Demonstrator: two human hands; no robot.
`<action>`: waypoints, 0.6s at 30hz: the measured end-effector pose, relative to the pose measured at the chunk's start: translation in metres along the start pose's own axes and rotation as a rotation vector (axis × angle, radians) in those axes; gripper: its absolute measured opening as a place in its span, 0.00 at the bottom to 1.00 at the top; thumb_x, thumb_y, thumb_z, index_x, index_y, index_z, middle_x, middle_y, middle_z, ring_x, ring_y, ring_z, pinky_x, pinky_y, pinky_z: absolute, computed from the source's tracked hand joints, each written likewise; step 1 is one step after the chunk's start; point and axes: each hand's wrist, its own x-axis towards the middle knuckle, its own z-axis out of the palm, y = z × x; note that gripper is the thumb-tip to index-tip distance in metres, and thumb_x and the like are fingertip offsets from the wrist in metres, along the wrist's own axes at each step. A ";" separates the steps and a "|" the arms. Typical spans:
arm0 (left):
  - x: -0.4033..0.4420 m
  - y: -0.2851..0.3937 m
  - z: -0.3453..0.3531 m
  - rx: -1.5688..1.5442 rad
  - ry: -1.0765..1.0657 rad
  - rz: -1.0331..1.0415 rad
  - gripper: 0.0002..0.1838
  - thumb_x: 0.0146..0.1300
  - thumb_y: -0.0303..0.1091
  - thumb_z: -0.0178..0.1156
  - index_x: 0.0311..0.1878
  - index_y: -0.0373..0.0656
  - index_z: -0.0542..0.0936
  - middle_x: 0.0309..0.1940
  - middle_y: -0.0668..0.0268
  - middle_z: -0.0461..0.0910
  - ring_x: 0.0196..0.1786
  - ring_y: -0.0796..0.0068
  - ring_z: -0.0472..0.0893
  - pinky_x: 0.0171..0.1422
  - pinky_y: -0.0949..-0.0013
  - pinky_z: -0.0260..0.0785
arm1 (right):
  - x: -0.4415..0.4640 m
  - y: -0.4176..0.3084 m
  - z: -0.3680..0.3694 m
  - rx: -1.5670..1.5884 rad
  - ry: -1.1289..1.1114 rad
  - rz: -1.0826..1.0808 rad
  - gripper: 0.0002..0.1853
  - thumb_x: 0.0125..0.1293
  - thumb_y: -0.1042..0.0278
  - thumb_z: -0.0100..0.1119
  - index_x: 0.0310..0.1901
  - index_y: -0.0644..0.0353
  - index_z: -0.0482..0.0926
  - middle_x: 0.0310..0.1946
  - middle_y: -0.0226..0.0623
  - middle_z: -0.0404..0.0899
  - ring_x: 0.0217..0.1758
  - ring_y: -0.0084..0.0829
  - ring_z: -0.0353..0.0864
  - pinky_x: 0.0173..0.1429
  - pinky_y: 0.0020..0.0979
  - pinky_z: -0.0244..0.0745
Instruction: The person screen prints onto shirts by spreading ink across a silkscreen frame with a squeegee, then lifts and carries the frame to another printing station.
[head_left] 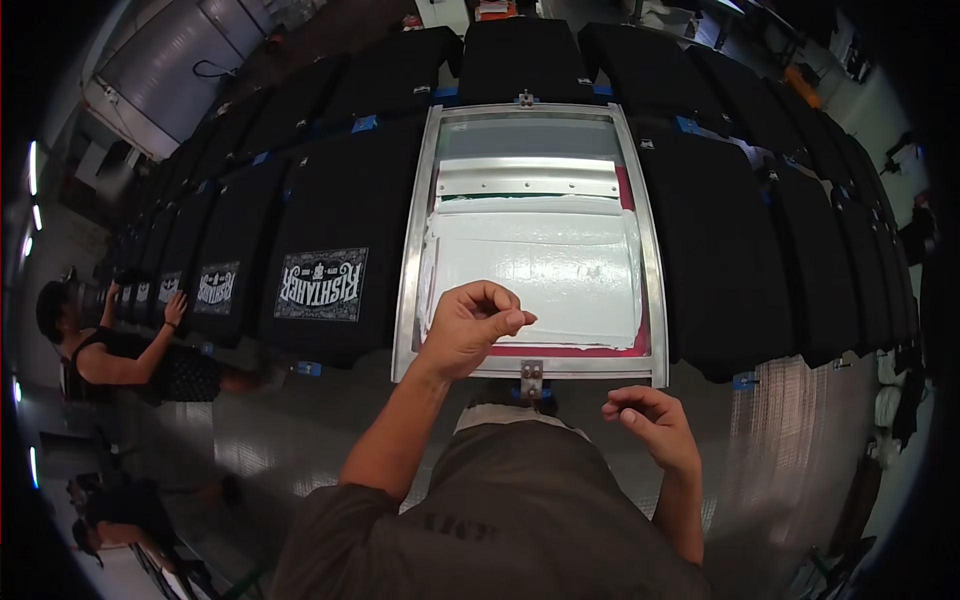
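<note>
Metal-framed screen [645, 250], spread with white ink [540, 265], beyond both hands. The left hand [475, 328], thumb and fingertips pinched, overlaps its near part in view; contact and any held item cannot be told. The right hand [652, 425], released, fingers loosely curled, lies near its right near corner. Printed black shirt [320, 284] at left.

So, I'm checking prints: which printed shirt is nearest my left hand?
The black shirt immediately left of the metal frame. Its print looks largest; the other printed shirts sit farther left.
</note>
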 end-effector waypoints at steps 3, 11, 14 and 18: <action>0.001 -0.004 0.004 -0.036 -0.151 0.047 0.05 0.69 0.26 0.59 0.35 0.38 0.78 0.31 0.64 0.79 0.35 0.75 0.81 0.61 0.55 0.75 | -0.008 0.001 -0.001 -0.005 0.011 -0.012 0.15 0.68 0.73 0.60 0.54 0.68 0.79 0.44 0.40 0.84 0.49 0.28 0.83 0.57 0.31 0.78; -0.004 0.001 0.003 -0.256 -0.195 -0.125 0.12 0.72 0.31 0.56 0.32 0.35 0.78 0.31 0.62 0.80 0.33 0.73 0.82 0.59 0.53 0.78 | -0.022 0.017 -0.009 0.026 0.039 -0.012 0.15 0.68 0.75 0.61 0.55 0.66 0.79 0.45 0.39 0.84 0.50 0.25 0.82 0.56 0.27 0.77; -0.008 0.002 -0.002 0.009 -0.085 -0.058 0.11 0.72 0.28 0.56 0.31 0.35 0.77 0.32 0.60 0.80 0.33 0.72 0.82 0.58 0.53 0.78 | -0.024 0.018 -0.009 0.007 0.060 0.008 0.15 0.68 0.75 0.61 0.55 0.67 0.79 0.45 0.39 0.84 0.50 0.26 0.82 0.56 0.28 0.77; -0.021 0.027 0.003 0.132 -0.004 -0.022 0.08 0.59 0.14 0.64 0.38 0.35 0.77 0.38 0.56 0.82 0.41 0.65 0.86 0.48 0.68 0.84 | -0.019 0.022 -0.007 0.028 0.027 -0.016 0.15 0.67 0.75 0.61 0.54 0.67 0.79 0.45 0.39 0.83 0.50 0.27 0.82 0.56 0.28 0.77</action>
